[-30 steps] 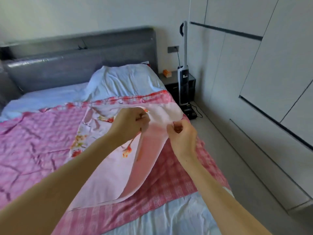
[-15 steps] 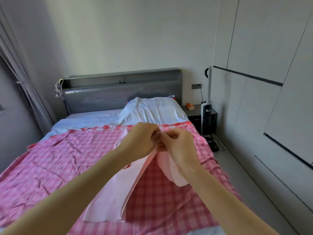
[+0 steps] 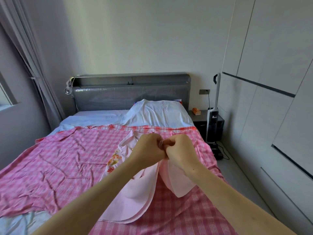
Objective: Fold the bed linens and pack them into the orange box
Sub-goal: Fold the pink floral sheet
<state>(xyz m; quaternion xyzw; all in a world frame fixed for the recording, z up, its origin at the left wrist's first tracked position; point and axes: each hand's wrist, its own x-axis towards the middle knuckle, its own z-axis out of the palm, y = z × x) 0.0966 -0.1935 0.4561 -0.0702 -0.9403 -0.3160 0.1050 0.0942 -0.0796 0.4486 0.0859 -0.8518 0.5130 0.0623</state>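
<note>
A home bedroom: a bed (image 3: 94,116) with a grey headboard (image 3: 118,97) at 12 o'clock, a pink checked sheet (image 3: 67,158) spread over it, curtain (image 3: 25,53) at 10, wardrobes (image 3: 271,116) at 3.

**Single head-worn view**

Wide-angle, from the person's head above the near end of the bed (image 3: 94,116), facing forward and down toward the headboard (image 3: 118,97). Left hand (image 3: 149,147) and right hand (image 3: 182,150) close, mid-frame; wardrobe (image 3: 271,116) along right edge.

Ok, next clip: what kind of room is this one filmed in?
A bedroom, most likely in a home: a bed with a grey headboard, a nightstand beside it, and tall built-in wardrobes along the right wall.
</note>
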